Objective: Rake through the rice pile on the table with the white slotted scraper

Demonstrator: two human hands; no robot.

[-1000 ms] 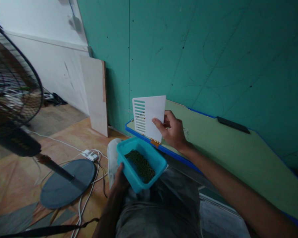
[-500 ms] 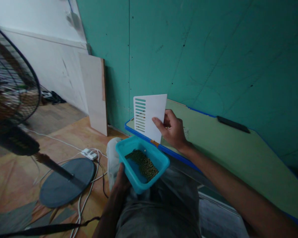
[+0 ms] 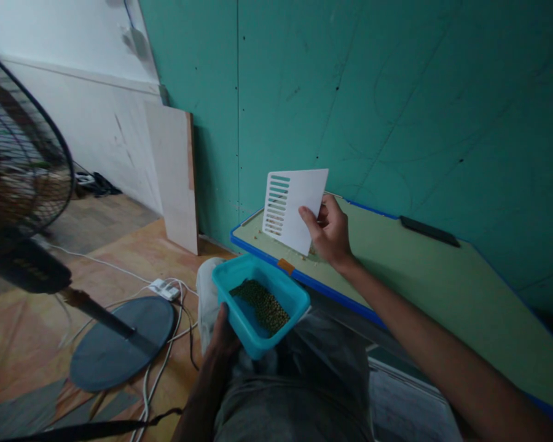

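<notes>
My left hand [image 3: 224,336] grips the near side of a blue plastic tub [image 3: 239,317] that holds small green beans [image 3: 262,304], just below the table's front edge. My right hand [image 3: 332,232] pinches a white slotted plastic card [image 3: 292,209] and holds it upright on the green table top [image 3: 424,282], close to the blue edge. A few loose bits lie on the table under the card.
A standing fan [image 3: 23,184] with a round grey base [image 3: 122,341] is at the left, with a white power strip [image 3: 164,287] and cables on the wooden floor. A board [image 3: 174,178] leans on the teal wall. A black flat object [image 3: 429,231] lies at the table's back.
My right hand has moved the white card right and back, from the table's edge onto the table top. The tub has shifted slightly and the beans have settled.
</notes>
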